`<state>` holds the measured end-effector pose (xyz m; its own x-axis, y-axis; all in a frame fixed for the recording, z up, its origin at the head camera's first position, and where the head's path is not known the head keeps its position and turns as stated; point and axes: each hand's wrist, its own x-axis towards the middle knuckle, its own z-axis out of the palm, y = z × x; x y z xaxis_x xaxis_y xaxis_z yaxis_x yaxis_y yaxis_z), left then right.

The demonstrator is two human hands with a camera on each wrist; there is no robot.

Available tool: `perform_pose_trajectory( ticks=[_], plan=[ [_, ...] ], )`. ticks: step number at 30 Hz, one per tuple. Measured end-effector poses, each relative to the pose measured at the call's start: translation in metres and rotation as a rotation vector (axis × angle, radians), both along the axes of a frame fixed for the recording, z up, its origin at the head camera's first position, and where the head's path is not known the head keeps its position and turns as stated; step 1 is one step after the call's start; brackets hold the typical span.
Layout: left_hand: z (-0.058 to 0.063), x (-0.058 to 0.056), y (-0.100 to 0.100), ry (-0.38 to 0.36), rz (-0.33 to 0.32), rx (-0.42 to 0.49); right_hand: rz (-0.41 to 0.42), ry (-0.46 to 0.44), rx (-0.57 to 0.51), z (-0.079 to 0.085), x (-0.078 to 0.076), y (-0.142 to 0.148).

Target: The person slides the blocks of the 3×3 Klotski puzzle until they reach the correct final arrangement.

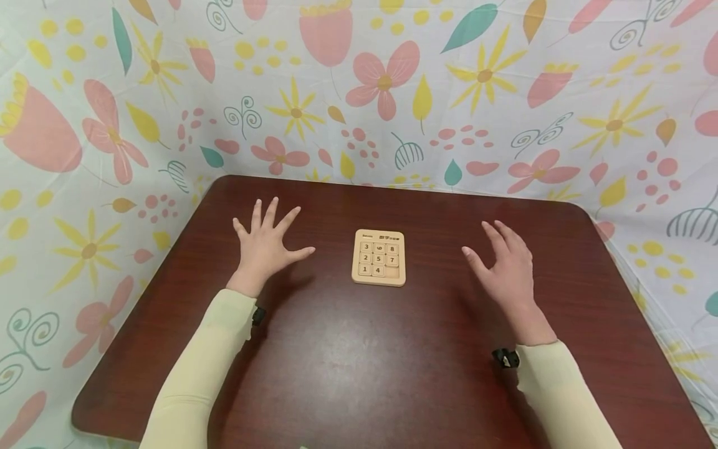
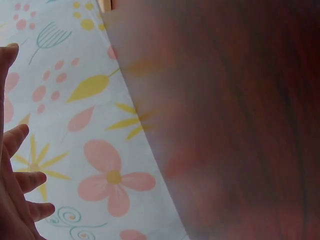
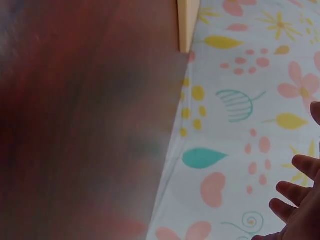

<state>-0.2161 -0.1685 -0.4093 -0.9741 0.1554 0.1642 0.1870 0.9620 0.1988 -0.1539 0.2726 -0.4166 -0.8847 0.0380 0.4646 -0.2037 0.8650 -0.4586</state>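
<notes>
A wooden number slide puzzle (image 1: 378, 257) lies flat on the table between the two hands. Its tiles read 3, a 6 or 9 that looks turned, 8, then 2, 5, 7, then 1, 4, with a vacant slot at the lower right. To its left, my left hand (image 1: 263, 246) is held over the table with fingers spread, apart from the puzzle. On the other side my right hand (image 1: 507, 274) hovers with extended fingers, touching nothing. In the right wrist view only an edge of the puzzle (image 3: 186, 27) shows at the top.
The dark reddish-brown table (image 1: 348, 368) has rounded corners and a glossy patch of reflected light. Behind it and along its sides hangs a white cloth (image 1: 336, 81) printed with flowers and leaves. Black bands (image 1: 506, 358) sit at both wrists, by the pale yellow sleeves (image 1: 196, 374).
</notes>
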Motion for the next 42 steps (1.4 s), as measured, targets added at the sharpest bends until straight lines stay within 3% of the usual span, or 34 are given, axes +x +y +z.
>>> perform_pose_trajectory(
  ticks=[5,18,31,42],
  plan=[
    [-0.007,0.001,0.006,-0.027,-0.027,-0.013,0.043,0.002,-0.003,-0.010,0.000,-0.009],
    [-0.016,0.000,0.023,-0.129,-0.137,-0.027,0.191,-0.136,0.043,-0.024,-0.001,-0.023],
    [-0.023,-0.005,0.040,-0.188,-0.281,-0.046,0.353,-0.235,0.184,-0.030,-0.010,-0.039],
    [-0.033,-0.011,0.054,-0.254,-0.346,-0.076,0.452,-0.337,0.305,-0.029,-0.020,-0.051]
  ],
)
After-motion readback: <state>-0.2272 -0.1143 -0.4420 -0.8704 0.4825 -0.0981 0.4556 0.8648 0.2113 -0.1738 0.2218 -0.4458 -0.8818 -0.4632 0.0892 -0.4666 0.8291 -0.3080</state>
